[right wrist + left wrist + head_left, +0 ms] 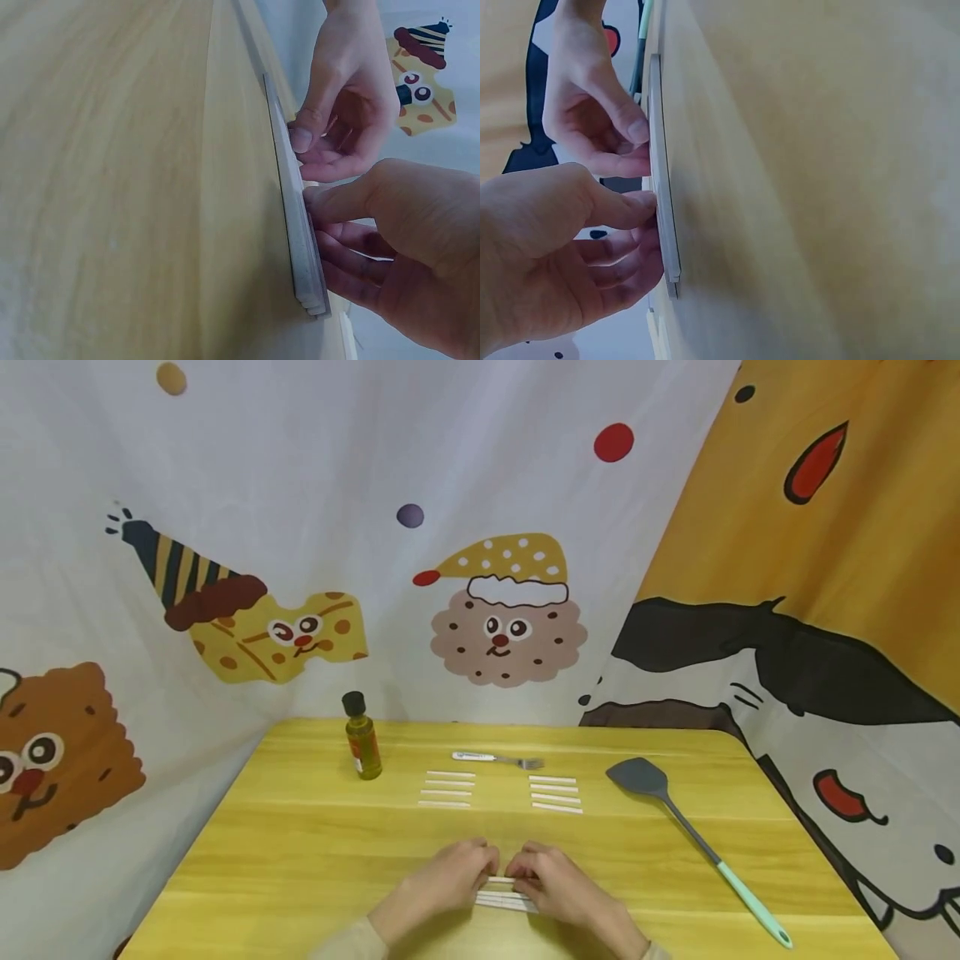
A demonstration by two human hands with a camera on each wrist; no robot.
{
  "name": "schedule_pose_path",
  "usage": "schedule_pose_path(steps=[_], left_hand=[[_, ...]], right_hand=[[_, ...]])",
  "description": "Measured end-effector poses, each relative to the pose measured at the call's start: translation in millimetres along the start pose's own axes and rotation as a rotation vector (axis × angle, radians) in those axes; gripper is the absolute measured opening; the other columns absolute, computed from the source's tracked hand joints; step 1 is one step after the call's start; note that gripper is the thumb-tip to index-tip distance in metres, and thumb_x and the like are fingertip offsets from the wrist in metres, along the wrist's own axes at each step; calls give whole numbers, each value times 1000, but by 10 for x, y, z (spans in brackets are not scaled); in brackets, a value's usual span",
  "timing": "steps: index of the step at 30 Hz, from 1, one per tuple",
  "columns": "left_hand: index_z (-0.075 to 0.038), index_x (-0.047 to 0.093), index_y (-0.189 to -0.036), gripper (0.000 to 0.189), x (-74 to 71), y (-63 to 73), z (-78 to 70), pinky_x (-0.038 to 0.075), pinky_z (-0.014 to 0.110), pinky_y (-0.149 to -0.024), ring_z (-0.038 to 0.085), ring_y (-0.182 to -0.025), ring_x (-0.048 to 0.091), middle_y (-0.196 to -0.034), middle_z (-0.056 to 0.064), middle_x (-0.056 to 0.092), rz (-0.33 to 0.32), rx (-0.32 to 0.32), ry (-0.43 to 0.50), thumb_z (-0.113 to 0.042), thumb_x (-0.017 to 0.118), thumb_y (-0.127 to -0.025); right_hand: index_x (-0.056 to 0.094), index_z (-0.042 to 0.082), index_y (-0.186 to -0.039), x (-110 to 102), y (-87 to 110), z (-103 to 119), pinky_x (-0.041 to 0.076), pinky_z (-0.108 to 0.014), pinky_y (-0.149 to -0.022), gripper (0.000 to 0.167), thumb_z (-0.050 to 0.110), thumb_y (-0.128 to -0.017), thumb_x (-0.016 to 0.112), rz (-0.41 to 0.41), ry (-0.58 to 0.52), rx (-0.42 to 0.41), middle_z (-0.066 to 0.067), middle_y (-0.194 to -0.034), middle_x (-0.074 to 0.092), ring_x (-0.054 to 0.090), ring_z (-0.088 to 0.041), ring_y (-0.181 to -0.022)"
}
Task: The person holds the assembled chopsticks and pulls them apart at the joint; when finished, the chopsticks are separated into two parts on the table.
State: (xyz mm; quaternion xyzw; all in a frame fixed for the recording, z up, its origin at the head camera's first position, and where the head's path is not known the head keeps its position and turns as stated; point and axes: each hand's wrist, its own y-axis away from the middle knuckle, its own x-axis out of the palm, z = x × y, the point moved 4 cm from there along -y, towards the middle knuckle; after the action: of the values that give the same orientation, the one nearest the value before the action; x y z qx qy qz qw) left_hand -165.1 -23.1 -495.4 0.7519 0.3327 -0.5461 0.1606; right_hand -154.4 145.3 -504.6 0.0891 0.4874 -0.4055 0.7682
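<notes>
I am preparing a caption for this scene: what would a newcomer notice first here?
The cartoon backdrop behind the table probably catches the eye first. Next come the left hand and right hand, close together at white sticks on the table's near side, and the green-handled spatula lying at the right.

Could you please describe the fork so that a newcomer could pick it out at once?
Start from the yellow wood-grain table. Near its far edge, right of the black-capped yellow-green bottle, lies a slender white-handled fork. Unlike the thin white sticks nearer the viewer, it ends in silvery metal tines.
</notes>
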Motion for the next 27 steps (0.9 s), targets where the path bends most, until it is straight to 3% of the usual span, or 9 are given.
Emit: schedule_pose_path(steps=[3,9,12,18,27], left_hand=[[-13,67,-94,14,-24,-27,35,48,12,-67,0,-76,53,-87,-6,61,4,-38,-1,-2,73,-88],[-12,67,-93,9,-57,-24,62,49,13,-70,0,-79,52,-91,-7,60,-12,-41,33,-6,73,-91],[-9,68,-96,1,-87,-37,77,50,12,-71,0,-81,52,-96,-5,60,-49,-24,73,-9,69,-95],[-5,72,-102,9,-194,-85,77,51,11,-70,0,-79,54,-94,-1,63,-161,38,99,-10,66,-98],[-8,74,-102,10,-227,-110,47,52,9,-77,2,-86,61,-97,-3,67,-224,47,80,-14,67,-97]], right_hand=[[73,6,-93,-10,-31,-16,51,-10,-65,13,-6,-86,73,-34,25,-21,-1,-87,66,58,0,-77],[73,6,-94,-23,-49,-30,51,-10,-67,20,-10,-82,74,-132,101,-94,0,-88,66,58,-3,-78],[72,7,-95,-80,-70,-9,53,-12,-70,25,-13,-80,74,-215,139,-136,1,-92,65,59,-6,-82],[71,9,-96,-222,-139,69,49,-12,-70,29,-15,-80,72,-328,175,-190,2,-94,60,55,-7,-83],[71,11,-93,-311,-184,121,57,-17,-74,19,-4,-83,78,-343,130,-170,3,-93,63,61,-7,-85]])
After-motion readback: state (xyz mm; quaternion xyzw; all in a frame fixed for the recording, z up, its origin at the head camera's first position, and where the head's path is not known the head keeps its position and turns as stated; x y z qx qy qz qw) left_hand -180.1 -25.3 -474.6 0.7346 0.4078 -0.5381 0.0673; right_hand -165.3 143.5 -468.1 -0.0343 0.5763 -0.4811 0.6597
